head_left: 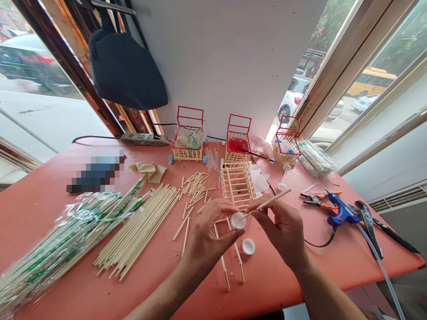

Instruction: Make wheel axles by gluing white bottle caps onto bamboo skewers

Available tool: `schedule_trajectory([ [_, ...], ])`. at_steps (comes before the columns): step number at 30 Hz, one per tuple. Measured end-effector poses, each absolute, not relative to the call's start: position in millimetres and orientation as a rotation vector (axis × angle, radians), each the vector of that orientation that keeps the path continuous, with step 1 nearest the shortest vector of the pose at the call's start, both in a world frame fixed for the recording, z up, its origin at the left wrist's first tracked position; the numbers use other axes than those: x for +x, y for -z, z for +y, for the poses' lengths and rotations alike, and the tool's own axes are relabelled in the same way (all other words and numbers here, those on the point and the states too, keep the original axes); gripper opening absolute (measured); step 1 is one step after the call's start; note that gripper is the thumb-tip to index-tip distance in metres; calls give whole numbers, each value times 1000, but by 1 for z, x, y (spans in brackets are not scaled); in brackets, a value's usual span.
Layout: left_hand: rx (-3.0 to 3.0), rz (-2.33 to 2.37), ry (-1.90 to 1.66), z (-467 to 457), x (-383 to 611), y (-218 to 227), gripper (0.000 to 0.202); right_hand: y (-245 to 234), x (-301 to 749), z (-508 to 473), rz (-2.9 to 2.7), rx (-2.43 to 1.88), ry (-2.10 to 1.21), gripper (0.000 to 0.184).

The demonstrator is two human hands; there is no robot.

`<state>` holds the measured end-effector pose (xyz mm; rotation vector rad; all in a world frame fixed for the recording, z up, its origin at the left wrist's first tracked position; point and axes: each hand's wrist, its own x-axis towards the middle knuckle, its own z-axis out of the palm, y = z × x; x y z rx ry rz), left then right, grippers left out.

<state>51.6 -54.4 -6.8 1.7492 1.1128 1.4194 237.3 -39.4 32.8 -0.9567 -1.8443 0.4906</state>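
Observation:
My left hand (216,224) pinches a small white bottle cap (238,221) between thumb and fingers. In my right hand (280,224) is a wooden chopstick (270,200), slanting down to the left, its lower end at the cap. Whether the tip is pushed through the cap or only rests on it, I cannot tell. A second white cap (248,246) lies on the table just below. Under my left hand is a narrow stick frame (237,253). Beyond my hands stands a ladder-like frame of sticks (237,180).
Chopsticks (140,226) and a plastic-wrapped bundle (73,231) lie left, with cut stick pieces (195,186) between. A blue glue gun (342,211) and pliers (315,201) are at right. Small stick carts (188,144) with red handles stand at the back near a power strip (143,139).

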Motion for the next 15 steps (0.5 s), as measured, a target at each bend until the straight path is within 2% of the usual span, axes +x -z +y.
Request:
schedule_trajectory([
  [15, 1744, 1136, -1417, -55, 51, 6, 25, -34, 237, -40, -1848, -952, -485, 11],
])
